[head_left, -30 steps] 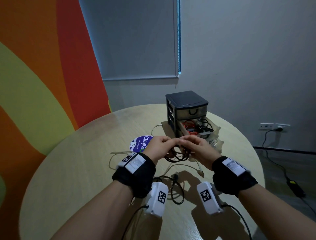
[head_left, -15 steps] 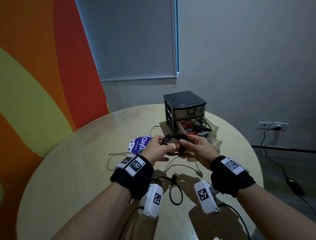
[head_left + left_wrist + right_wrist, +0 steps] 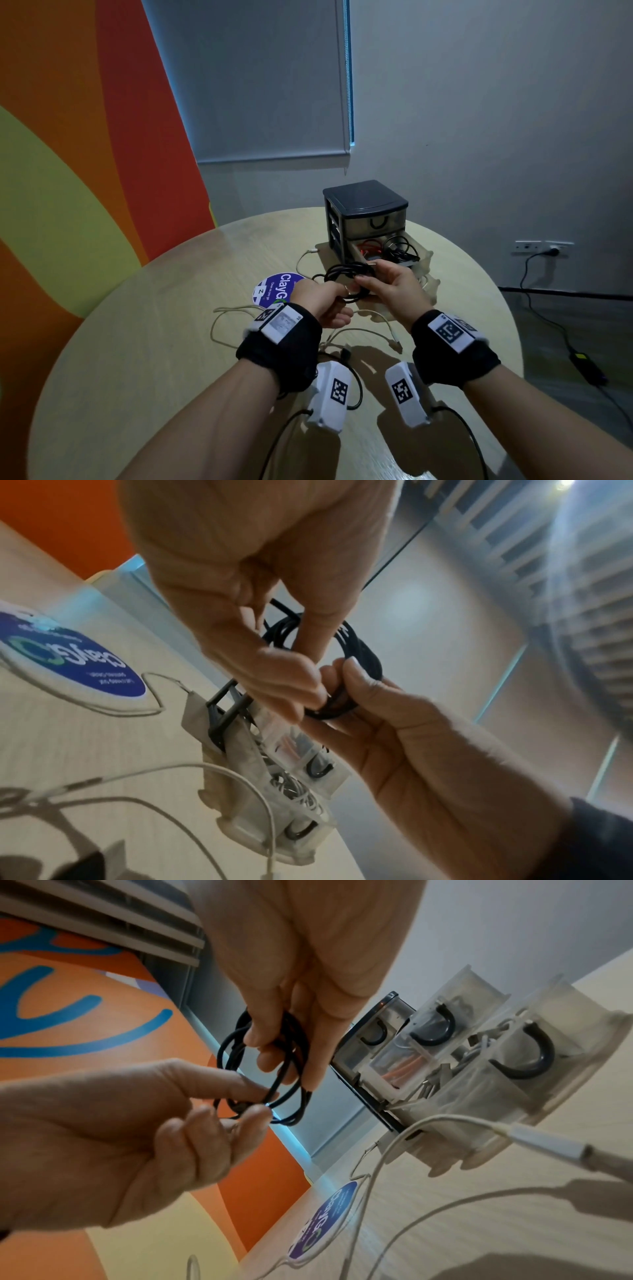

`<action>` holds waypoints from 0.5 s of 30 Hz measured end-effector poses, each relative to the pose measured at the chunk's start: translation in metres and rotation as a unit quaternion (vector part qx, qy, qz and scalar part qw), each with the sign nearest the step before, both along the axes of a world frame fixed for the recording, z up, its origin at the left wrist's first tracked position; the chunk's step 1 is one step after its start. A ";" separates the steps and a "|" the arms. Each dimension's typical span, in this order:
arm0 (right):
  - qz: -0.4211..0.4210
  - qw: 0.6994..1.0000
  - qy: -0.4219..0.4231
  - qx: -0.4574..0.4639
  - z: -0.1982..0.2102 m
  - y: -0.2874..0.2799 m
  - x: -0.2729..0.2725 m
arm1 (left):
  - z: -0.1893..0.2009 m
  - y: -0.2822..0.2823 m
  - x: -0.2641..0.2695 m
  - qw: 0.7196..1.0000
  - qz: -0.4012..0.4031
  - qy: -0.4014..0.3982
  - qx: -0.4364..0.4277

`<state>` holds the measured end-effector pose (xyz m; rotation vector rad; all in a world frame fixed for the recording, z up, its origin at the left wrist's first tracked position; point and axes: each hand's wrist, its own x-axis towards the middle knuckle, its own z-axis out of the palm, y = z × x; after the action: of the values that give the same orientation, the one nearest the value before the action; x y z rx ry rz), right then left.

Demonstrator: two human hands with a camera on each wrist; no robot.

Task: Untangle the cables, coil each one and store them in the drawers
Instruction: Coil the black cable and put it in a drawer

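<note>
A black cable [image 3: 346,274], wound into a small coil, hangs between my two hands above the table. My left hand [image 3: 337,296] pinches the coil's near side between thumb and fingers [image 3: 255,1106]. My right hand [image 3: 368,277] holds the far side, its fingers [image 3: 267,1053] curled through the loops of the coil [image 3: 294,1093]. Just beyond stands the black drawer unit [image 3: 366,209]. Its middle drawer [image 3: 356,255] is pulled out and holds red and black cables. The lower drawer [image 3: 582,1069] is also out, with white cables inside.
Loose white cables [image 3: 363,332] lie on the round wooden table [image 3: 137,342] below my hands. Another black cable [image 3: 356,383] lies under my left wrist. A round blue sticker [image 3: 277,289] sits left of the hands. A wall socket with a plugged lead [image 3: 548,248] is at far right.
The black cable's loops have been gathered into a tighter coil and lifted off the table. Both hands rose and moved slightly towards the open drawers.
</note>
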<state>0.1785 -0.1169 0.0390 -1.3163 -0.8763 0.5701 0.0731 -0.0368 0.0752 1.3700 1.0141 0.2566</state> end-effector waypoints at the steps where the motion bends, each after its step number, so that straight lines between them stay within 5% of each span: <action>1: -0.005 1.000 -0.006 0.003 -0.001 0.001 0.000 | 0.000 0.000 0.000 1.000 -0.008 0.002 -0.010; 15: -0.056 0.998 0.013 0.026 -0.004 0.000 0.002 | 0.005 0.001 -0.001 0.995 -0.086 0.021 -0.041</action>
<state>0.1807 -0.1170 0.0346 -1.2986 -0.7861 0.4734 0.0723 -0.0358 0.0806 1.3846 0.9245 0.0570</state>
